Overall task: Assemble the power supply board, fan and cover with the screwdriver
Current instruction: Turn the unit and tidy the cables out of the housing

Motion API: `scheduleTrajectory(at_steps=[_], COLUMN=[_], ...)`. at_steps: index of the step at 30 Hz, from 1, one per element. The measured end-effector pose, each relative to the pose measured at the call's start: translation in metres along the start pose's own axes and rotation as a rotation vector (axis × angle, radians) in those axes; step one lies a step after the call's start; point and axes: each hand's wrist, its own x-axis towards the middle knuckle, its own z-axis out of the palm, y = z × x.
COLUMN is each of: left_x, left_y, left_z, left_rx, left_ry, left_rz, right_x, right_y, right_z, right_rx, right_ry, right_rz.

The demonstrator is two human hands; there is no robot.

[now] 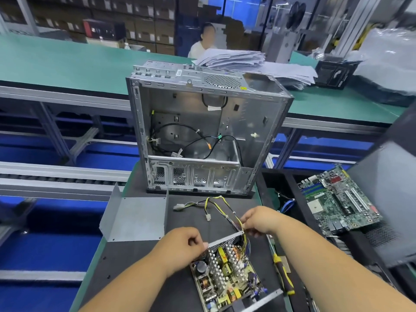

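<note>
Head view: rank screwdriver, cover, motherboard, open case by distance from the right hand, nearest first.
From the right hand:
1. screwdriver, just below, right of the board
2. cover, left
3. motherboard, right; close to the cover's rank, hard to call
4. open case, behind

Power supply board (225, 275) lies in its open casing, screwdriver (284, 275) just beside.

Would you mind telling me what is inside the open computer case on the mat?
Inside the computer case are loose black cables with small connectors and bare metal panels. No board or fan shows. The drive cage at the bottom hides what lies behind it.
</note>
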Motion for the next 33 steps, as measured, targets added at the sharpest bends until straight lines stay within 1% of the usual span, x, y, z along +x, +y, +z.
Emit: scheduleTrajectory(at_steps=[3, 5, 8, 11, 12, 14, 18, 20, 22, 24, 29, 33], left_x=[0.002, 0.002, 0.005, 0.012, 0.016, 0.026, 0.048, 0.059, 0.068, 0.075, 0.08, 0.074], left_y=[0.001, 0.002, 0.006, 0.011, 0.013, 0.017, 0.024, 0.026, 0.027, 0.028, 0.03, 0.031], left_z=[-0.001, -0.003, -0.006, -0.01, -0.01, -0.01, -0.004, -0.001, 0.0, 0.002, 0.003, -0.001], left_rx=[-0.002, 0.013, 0.075, 0.107, 0.137, 0.237, 0.395, 0.549, 0.713, 0.808, 0.897, 0.893], left_ry=[-0.02, -0.017, 0.06, 0.129, 0.137, 0.152, 0.18, 0.136, 0.045, -0.02, -0.061, -0.056], left_rz=[-0.001, 0.008, 0.067, 0.156, 0.196, 0.271, 0.325, 0.339, 0.352, 0.351, 0.393, 0.421], right_x=[0.001, 0.002, 0.005, 0.003, 0.002, -0.001, -0.007, -0.009, -0.011, -0.013, -0.018, -0.022], right_y=[0.001, -0.002, -0.008, -0.016, -0.017, -0.015, -0.007, -0.006, -0.006, -0.004, -0.001, -0.003], right_z=[0.003, 0.005, 0.005, 0.007, 0.009, 0.014, 0.03, 0.035, 0.037, 0.037, 0.04, 0.045], right_rx=[0.067, 0.056, -0.065, -0.166, -0.2, -0.179, -0.096, -0.1, -0.132, -0.179, -0.276, -0.238], right_ry=[0.013, 0.033, 0.066, 0.049, 0.051, 0.095, 0.189, 0.215, 0.219, 0.217, 0.21, 0.161], right_rz=[0.043, 0.04, -0.046, -0.067, -0.066, -0.08, -0.099, -0.12, -0.135, -0.135, -0.125, -0.087])
